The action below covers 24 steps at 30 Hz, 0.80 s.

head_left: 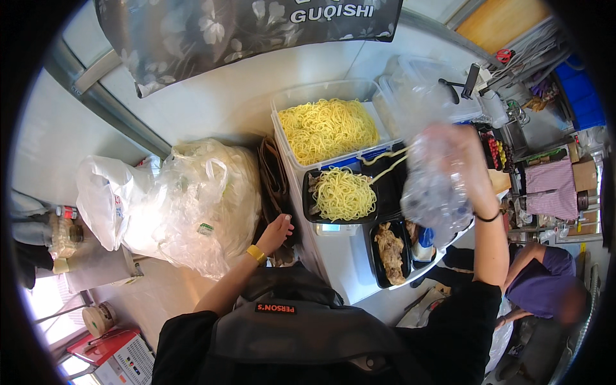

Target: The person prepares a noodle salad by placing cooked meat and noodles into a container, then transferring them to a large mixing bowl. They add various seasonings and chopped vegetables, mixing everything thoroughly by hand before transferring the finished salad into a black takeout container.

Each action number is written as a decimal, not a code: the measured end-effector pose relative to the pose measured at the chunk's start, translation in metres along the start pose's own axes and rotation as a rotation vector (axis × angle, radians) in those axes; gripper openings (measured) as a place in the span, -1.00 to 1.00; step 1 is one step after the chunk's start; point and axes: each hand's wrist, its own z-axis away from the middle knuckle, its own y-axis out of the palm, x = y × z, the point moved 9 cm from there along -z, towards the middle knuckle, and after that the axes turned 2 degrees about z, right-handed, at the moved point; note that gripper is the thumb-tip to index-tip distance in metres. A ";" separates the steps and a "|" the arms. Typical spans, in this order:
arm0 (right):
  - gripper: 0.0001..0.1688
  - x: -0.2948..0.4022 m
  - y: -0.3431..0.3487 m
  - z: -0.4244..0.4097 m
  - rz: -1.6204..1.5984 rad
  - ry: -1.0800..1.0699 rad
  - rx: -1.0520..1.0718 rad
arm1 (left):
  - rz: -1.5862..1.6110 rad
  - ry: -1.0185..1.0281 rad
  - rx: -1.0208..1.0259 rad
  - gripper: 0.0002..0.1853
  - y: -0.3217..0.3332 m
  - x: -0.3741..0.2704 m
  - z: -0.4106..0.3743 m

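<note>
My right hand [450,139] is at the right of the bench, blurred, gripping a clear plastic bag [433,187]. My left hand [275,234] hangs near the bench's left edge, holding nothing, fingers partly curled. Close to it, a black tray with cooked noodles [344,195] rests on a digital scale [333,229]. Behind stands a clear bin of yellow noodles [327,130]. Light-coloured chopsticks or tongs [391,166] reach from the tray towards the plastic bag; what holds them is hidden. A black tray with cooked meat [391,252] lies in front of the scale, beside a blue and white packet [423,245].
Large bags full of clear plastic [207,202] stand left of the bench, beside folded brown material [273,178]. Clear lidded containers [423,82] and a black phone holder [469,83] are at the back right. Another person [539,284] is low at the right.
</note>
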 end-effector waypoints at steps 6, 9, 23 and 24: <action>-0.76 -0.038 0.090 0.019 0.093 0.019 0.421 | -0.006 0.055 0.021 -0.58 0.010 -0.041 -0.027; -0.76 -0.046 0.070 -0.003 0.114 -0.073 0.248 | 0.062 0.058 0.014 -0.59 0.012 -0.044 -0.041; -0.63 -0.170 0.046 -0.050 0.273 0.133 0.029 | -0.047 0.027 -0.023 -0.50 0.016 -0.054 -0.063; -0.68 -0.146 0.040 -0.030 0.208 0.136 -0.001 | -0.044 0.020 -0.016 -0.49 0.013 -0.048 -0.067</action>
